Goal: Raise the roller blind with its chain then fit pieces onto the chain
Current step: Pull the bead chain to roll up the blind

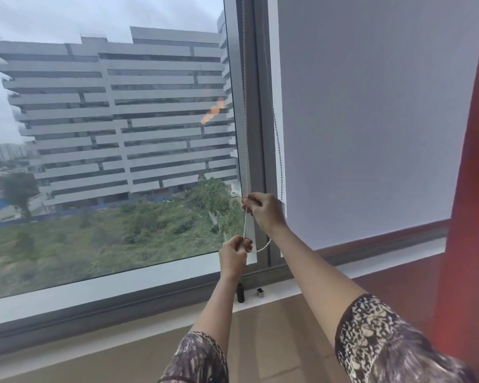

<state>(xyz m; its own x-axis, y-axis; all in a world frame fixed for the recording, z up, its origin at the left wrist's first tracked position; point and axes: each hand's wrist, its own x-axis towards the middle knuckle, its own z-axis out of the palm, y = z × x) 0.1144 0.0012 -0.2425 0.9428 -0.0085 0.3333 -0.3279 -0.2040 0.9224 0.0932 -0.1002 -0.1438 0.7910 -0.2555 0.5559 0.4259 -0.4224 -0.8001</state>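
Observation:
A white beaded chain (244, 106) hangs down the grey window post, loops at the bottom and rises again on the right beside a lowered pale roller blind (371, 106). My right hand (264, 208) is closed on the chain at about mid-post height. Lower down, my left hand (234, 254) pinches the chain near the bottom of its loop. On the white sill below stand two small pieces: a black cylinder (240, 293) and a smaller grey metal piece (260, 293).
The left pane (108, 134) is uncovered and shows a large building and greenery outside. A red wall or curtain (470, 189) fills the right edge. The white sill (122, 286) runs under both panes, with a tan ledge below it.

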